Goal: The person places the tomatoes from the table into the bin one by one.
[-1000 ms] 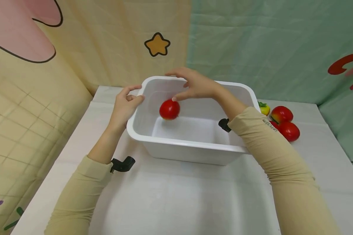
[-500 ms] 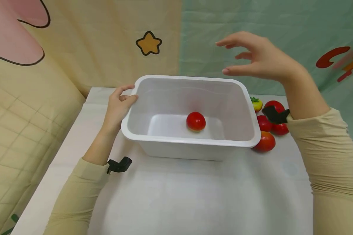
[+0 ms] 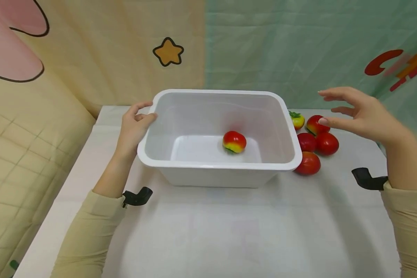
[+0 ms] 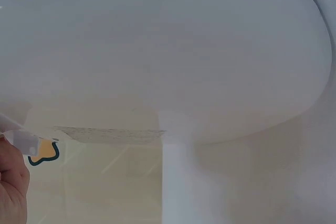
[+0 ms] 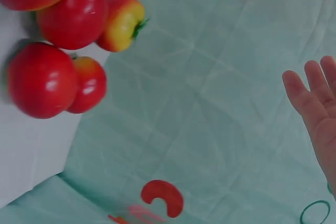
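A white plastic tub stands on the table, and my left hand pinches its left rim between thumb and fingers. Inside, on the floor right of the middle, lies one red tomato with a yellow underside. My right hand hovers to the right of the tub, fingers apart and holding nothing. Below and left of it several tomatoes sit in a cluster: a front red one by the tub's corner, and a yellow-and-red one with green leaves at the back. The right wrist view shows this cluster and my spread fingers.
A white cloth covers the table. Behind it hangs a printed curtain, yellow on the left and green on the right. The tub's outer wall fills most of the left wrist view.
My right hand has let go of the tomato, which dropped to the tub floor and rolled over. The hand then lifted out and swung right, over the tomatoes. The left hand stays on the rim.
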A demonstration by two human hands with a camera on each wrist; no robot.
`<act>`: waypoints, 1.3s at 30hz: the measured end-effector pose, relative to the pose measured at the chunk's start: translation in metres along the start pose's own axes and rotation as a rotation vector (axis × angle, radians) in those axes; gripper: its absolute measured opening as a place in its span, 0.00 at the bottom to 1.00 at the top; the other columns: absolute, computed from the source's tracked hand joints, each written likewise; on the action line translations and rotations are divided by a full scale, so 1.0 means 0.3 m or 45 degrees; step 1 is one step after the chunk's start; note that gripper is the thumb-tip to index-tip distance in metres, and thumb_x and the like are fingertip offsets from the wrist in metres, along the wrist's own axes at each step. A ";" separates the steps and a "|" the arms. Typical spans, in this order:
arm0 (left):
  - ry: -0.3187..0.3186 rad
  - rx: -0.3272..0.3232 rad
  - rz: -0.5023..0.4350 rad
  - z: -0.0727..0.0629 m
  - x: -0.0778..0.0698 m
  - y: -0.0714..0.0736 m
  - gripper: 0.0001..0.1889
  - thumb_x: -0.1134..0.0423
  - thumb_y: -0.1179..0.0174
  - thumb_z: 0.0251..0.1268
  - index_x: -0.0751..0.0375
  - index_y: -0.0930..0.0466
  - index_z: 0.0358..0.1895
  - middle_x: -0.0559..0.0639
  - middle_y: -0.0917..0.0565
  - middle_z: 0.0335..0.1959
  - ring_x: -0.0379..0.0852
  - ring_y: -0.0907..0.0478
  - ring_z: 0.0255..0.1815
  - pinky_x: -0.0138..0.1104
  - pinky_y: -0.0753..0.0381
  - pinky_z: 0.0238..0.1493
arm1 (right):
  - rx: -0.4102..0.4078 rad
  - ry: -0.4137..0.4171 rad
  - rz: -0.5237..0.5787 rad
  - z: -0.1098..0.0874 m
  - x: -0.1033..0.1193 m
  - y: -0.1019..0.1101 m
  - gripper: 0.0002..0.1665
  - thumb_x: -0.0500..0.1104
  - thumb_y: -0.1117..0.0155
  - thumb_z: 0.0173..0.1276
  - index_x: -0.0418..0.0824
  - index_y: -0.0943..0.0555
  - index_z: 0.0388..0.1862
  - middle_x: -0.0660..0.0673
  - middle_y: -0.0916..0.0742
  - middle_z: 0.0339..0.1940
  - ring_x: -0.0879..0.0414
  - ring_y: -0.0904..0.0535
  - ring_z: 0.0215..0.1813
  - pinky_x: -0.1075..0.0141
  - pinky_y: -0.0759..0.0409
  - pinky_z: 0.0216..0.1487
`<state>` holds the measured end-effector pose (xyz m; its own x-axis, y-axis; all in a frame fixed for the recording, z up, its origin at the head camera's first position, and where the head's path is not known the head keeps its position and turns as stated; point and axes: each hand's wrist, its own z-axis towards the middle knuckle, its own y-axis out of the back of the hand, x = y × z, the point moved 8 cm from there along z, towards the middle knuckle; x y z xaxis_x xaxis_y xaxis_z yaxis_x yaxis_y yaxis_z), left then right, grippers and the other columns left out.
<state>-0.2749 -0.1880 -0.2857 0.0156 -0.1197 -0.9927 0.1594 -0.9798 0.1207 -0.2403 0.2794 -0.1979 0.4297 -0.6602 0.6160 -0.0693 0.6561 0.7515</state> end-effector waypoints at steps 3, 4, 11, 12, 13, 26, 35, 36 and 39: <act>0.003 -0.003 -0.006 -0.002 0.000 0.002 0.21 0.65 0.43 0.60 0.56 0.28 0.59 0.49 0.23 0.22 0.42 0.22 0.24 0.31 0.20 0.25 | -0.011 -0.085 0.006 -0.050 -0.069 -0.015 0.36 0.32 0.33 0.58 0.43 0.32 0.66 0.57 0.28 0.58 0.68 0.36 0.56 0.88 0.34 0.46; 0.003 -0.002 -0.009 -0.002 0.000 0.002 0.21 0.65 0.43 0.60 0.57 0.29 0.59 0.49 0.23 0.22 0.42 0.22 0.24 0.31 0.20 0.25 | -0.013 -0.108 0.003 -0.066 -0.091 -0.022 0.36 0.33 0.33 0.58 0.43 0.32 0.66 0.58 0.29 0.58 0.68 0.36 0.55 0.89 0.34 0.46; 0.005 -0.005 -0.028 -0.003 0.003 0.002 0.21 0.66 0.43 0.60 0.57 0.28 0.58 0.48 0.23 0.20 0.41 0.23 0.23 0.31 0.21 0.24 | -0.008 -0.226 0.046 -0.162 -0.232 -0.086 0.34 0.33 0.33 0.58 0.40 0.32 0.64 0.58 0.29 0.56 0.67 0.35 0.54 0.88 0.33 0.44; 0.005 -0.006 -0.031 -0.003 0.004 0.002 0.21 0.66 0.43 0.60 0.57 0.28 0.58 0.47 0.23 0.20 0.41 0.23 0.22 0.31 0.21 0.24 | -0.007 -0.240 0.047 -0.175 -0.249 -0.096 0.34 0.34 0.33 0.58 0.39 0.32 0.63 0.59 0.29 0.56 0.67 0.35 0.54 0.88 0.33 0.43; 0.003 -0.007 -0.032 -0.003 0.004 0.002 0.21 0.66 0.43 0.60 0.57 0.28 0.58 0.47 0.24 0.20 0.41 0.23 0.22 0.31 0.21 0.24 | -0.002 -0.261 0.049 -0.188 -0.266 -0.107 0.34 0.34 0.33 0.58 0.38 0.32 0.63 0.57 0.29 0.56 0.67 0.35 0.53 0.88 0.33 0.43; -0.003 0.014 -0.063 -0.003 0.001 0.004 0.21 0.66 0.43 0.60 0.58 0.29 0.59 0.47 0.24 0.20 0.41 0.23 0.22 0.30 0.21 0.24 | 0.040 -0.464 0.119 -0.325 -0.447 -0.241 0.40 0.41 0.34 0.61 0.43 0.40 0.70 0.40 0.36 0.67 0.57 0.43 0.64 0.87 0.31 0.42; 0.004 0.008 -0.056 0.001 0.006 0.004 0.21 0.66 0.43 0.61 0.57 0.29 0.59 0.47 0.23 0.20 0.42 0.22 0.23 0.31 0.20 0.25 | 0.070 -0.484 0.113 -0.330 -0.480 -0.291 0.40 0.42 0.33 0.60 0.39 0.40 0.69 0.38 0.33 0.64 0.51 0.40 0.60 0.86 0.31 0.42; 0.004 0.011 -0.056 0.001 0.006 0.003 0.21 0.66 0.43 0.61 0.57 0.29 0.59 0.48 0.23 0.20 0.42 0.22 0.23 0.32 0.20 0.25 | 0.072 -0.489 0.115 -0.331 -0.482 -0.294 0.40 0.42 0.33 0.60 0.39 0.40 0.69 0.38 0.33 0.63 0.51 0.40 0.60 0.86 0.31 0.42; 0.003 0.014 -0.052 0.001 0.007 0.003 0.21 0.66 0.43 0.61 0.57 0.29 0.58 0.48 0.22 0.20 0.42 0.21 0.24 0.32 0.19 0.25 | 0.076 -0.495 0.124 -0.332 -0.486 -0.305 0.41 0.42 0.32 0.59 0.39 0.39 0.68 0.39 0.33 0.62 0.51 0.39 0.58 0.85 0.31 0.42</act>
<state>-0.2751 -0.1891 -0.2877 0.0117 -0.0792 -0.9968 0.1491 -0.9856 0.0800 -0.2068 0.3519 -0.3800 0.0467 -0.6923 0.7201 -0.1501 0.7078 0.6903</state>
